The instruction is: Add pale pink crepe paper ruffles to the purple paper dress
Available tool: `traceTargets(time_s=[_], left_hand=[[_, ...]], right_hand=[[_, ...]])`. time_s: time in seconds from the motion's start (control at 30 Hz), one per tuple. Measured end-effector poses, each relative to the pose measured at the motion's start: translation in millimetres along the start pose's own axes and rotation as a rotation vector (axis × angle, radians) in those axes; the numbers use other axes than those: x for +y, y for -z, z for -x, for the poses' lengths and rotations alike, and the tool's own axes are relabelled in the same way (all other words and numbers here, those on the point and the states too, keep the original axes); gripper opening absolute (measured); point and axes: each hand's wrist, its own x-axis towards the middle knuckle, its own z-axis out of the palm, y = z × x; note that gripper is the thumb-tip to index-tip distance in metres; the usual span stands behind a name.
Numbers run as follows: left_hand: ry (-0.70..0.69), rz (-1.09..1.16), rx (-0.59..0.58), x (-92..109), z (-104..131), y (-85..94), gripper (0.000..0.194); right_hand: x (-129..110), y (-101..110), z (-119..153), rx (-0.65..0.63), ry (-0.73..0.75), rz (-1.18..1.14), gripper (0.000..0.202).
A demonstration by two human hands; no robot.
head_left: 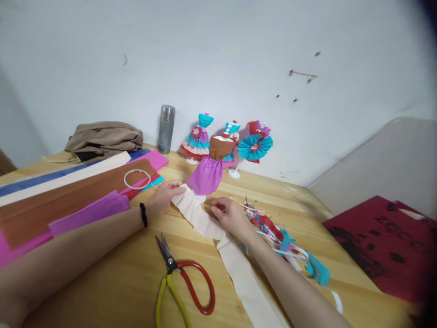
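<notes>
A long cream crepe paper strip (244,278) runs from the table's front edge up to my hands, its far end gathered into small pleats. My left hand (166,195) pinches that pleated end between thumb and fingers. Further along the strip, my right hand (230,217) is closed at its upper edge, thumb against the bent fingers. Just beyond stands a small dress form (206,175) in a brown top and purple skirt, its base partly hidden by the strip. Scissors (170,264) with one red and one yellow handle lie in front, blades slightly apart.
Coloured crepe paper sheets (68,198) lie at left, with a wire ring (137,179) on top. Behind are a flask (167,130), folded brown cloth (104,139) and more dressed forms (255,146). Paper scraps (269,228) and a red bag (378,246) are at right.
</notes>
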Motion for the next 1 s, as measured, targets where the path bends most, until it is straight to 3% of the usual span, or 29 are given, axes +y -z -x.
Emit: traceTargets(time_s=[0.33, 0.57, 1.0], left_hand=[[-0.062, -0.053, 0.005, -2.8, 3.1, 2.4, 0.032], [-0.038, -0.061, -0.045, 0.1, 7.5, 0.3, 0.03], [-0.024, -0.038, -0.069, -2.0, 6.5, -0.2, 0.029]], right_hand=[[-3.8, -13.9, 0.0, 0.006, 0.195, 0.254, 0.029], [-2.0, -21.6, -2.1, -0.075, 0.327, 0.437, 0.036], [4.5, -28.4, -19.0, -0.166, 0.359, 0.544, 0.042]])
